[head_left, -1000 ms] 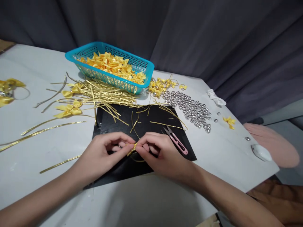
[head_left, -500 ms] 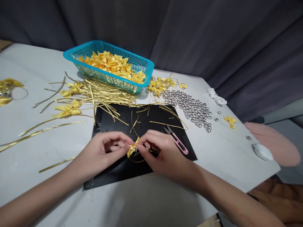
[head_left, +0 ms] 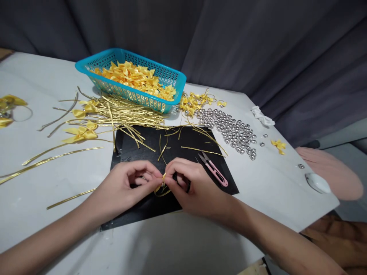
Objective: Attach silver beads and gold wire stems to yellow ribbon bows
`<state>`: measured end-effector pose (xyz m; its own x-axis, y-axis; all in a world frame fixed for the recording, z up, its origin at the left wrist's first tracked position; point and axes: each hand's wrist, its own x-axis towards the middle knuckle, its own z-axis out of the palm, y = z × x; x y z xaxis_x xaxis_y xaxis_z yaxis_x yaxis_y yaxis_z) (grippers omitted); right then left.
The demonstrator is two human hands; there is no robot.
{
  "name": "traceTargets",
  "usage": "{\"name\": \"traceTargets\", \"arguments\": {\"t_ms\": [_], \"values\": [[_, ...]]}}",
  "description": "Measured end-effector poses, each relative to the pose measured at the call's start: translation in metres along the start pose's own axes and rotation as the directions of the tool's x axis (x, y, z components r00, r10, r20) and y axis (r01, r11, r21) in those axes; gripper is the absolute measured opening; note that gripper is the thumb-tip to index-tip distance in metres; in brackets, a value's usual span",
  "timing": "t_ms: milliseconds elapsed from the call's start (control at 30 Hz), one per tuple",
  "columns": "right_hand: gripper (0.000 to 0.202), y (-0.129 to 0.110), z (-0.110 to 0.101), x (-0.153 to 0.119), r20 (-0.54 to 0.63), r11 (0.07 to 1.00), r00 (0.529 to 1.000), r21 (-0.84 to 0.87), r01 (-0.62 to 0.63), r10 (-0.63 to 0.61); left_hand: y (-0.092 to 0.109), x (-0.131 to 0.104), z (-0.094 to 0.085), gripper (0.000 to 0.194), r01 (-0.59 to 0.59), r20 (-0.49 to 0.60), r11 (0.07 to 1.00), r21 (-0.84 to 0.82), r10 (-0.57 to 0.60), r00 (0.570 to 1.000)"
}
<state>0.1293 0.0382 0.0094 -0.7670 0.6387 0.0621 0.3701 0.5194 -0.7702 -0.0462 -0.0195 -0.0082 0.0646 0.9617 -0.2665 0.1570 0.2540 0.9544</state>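
A white worktop [head_left: 275, 183] spreads before us, a blue basket [head_left: 179, 91] standing near its far edge and gold strips [head_left: 134, 115] heaped along the basket's front, with loose ones strewn to the left. We see a black sheet [head_left: 137, 211] lying flat nearer us, silvery beads [head_left: 238, 131] scattered toward the right edge, and yellow bows [head_left: 188, 105] clustered between the beads and the basket. A crumpled white piece [head_left: 262, 117] lies along the right edge; a rounded white object [head_left: 319, 183] rests by the near right corner.
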Motion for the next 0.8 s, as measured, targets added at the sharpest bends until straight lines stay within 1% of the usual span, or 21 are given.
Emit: {"name": "traceTargets", "arguments": {"t_ms": [200, 333, 467, 533, 667, 800], "values": [[0.012, -0.001, 0.000, -0.002, 0.005, 0.998, 1.000, -0.062, 0.014, -0.014, 0.001, 0.001, 0.000, 0.017, 0.056, 0.012, 0.998, -0.011, -0.056, 0.998], [0.014, 0.000, 0.002, -0.003, 0.003, 0.997, 1.000, -0.077, 0.018, -0.018, -0.002, 0.001, 0.001, 0.018, 0.038, 0.012, 0.999, 0.002, -0.038, 0.999], [0.014, 0.000, 0.004, -0.003, 0.017, 0.995, 0.999, -0.098, 0.029, -0.028, -0.005, 0.000, 0.002, 0.013, 0.029, -0.009, 0.999, -0.015, -0.029, 1.000], [0.013, 0.000, 0.004, -0.004, 0.031, 0.994, 0.999, -0.102, 0.029, -0.026, -0.003, 0.001, 0.002, 0.010, 0.068, -0.012, 0.997, -0.042, -0.069, 0.998], [0.012, 0.002, 0.003, -0.004, 0.061, 0.996, 0.998, -0.087, 0.020, -0.015, 0.004, 0.002, 0.000, 0.009, 0.183, -0.004, 0.980, -0.083, -0.184, 0.983], [0.012, 0.002, 0.000, -0.003, 0.056, 0.998, 0.997, -0.051, 0.047, -0.044, 0.006, 0.003, -0.003, 0.012, 0.232, 0.023, 0.964, -0.130, -0.231, 0.973]]}}
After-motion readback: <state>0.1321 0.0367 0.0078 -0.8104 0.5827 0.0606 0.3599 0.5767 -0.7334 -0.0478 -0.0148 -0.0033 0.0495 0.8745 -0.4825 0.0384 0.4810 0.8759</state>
